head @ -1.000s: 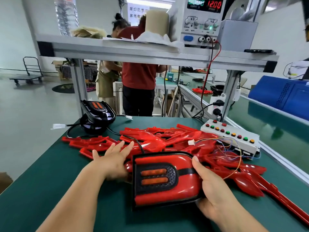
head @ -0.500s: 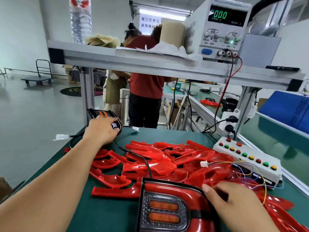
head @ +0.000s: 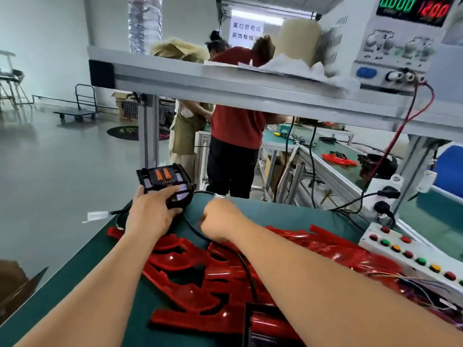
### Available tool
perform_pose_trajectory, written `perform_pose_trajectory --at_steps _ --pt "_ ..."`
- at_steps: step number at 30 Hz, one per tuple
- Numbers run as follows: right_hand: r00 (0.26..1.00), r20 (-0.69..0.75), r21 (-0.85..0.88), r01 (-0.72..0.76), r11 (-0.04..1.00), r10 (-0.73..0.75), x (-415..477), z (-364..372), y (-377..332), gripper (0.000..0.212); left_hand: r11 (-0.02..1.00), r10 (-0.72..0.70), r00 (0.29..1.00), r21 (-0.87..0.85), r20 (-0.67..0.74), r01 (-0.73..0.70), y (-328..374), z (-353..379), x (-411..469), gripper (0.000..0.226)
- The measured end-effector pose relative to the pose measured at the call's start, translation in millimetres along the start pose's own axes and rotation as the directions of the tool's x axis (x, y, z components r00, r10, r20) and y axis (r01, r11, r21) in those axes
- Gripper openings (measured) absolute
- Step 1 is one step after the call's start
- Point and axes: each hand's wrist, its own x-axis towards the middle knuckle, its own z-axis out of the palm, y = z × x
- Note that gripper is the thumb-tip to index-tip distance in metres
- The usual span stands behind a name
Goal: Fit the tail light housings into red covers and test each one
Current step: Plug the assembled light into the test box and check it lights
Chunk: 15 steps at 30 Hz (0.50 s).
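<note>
The black plastic tail light housing with two orange lenses (head: 165,181) sat at my eleven o'clock, tipped up on the far edge of the green bench mat (head: 75,284). My left hand (head: 150,216) gripped it from the near side, with the thumb up its left edge and the fingers laid over its face and lower rim. A thin black cable (head: 246,269) ran from the housing toward six o'clock across the heap of glossy red plastic covers (head: 200,271), which spread from nine o'clock to three o'clock in front of me. At my twelve o'clock a small white plug (head: 221,195) showed just above my right hand (head: 220,219). Those fingers were curled into a fist, but I could not tell whether they pinched the plug or the cable. Another white plug on a black lead (head: 96,216) hung off the mat's edge at ten o'clock.

At five o'clock, half under my right forearm, lay a red cover with a black-rimmed housing fitted in it (head: 265,326). At three o'clock stood a long white switch box with red, green and yellow buttons (head: 413,254). On the grey metal shelf (head: 225,81) at one o'clock stood a white bench power supply (head: 388,46). Its display was lit green and red, and a red lead (head: 400,126) dropped from it. Two people stood beyond the bench at twelve o'clock.
</note>
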Motion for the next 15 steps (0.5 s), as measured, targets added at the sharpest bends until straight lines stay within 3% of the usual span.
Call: perform_pose_trajectory --at_steps 4,7,12,15 --pt "0.988 0.142 -0.028 -0.062 0.998 0.066 42.6 36.2 -16.1 0.025 0.989 -0.032 0.998 -0.143 -0.047 0.025 -7.9 3.5 -3.8 0.054" --pt "0.991 0.096 0.024 -0.1 0.995 0.097 50.6 48.3 -15.8 0.032 0.98 -0.059 0.997 -0.194 -0.053 0.047 -12.3 1.9 -0.9 0.051" --pt "0.979 -0.071 0.361 -0.156 0.919 0.193 28.9 22.1 0.1 0.029 0.973 -0.058 0.99 -0.228 -0.128 0.027 -14.8 -1.7 0.5 0.036" --pt "0.945 -0.096 0.666 -0.172 0.725 0.313 15.1 2.6 16.6 0.025 0.973 -0.043 0.991 -0.232 -0.129 0.012 -15.3 -1.2 -1.2 0.032"
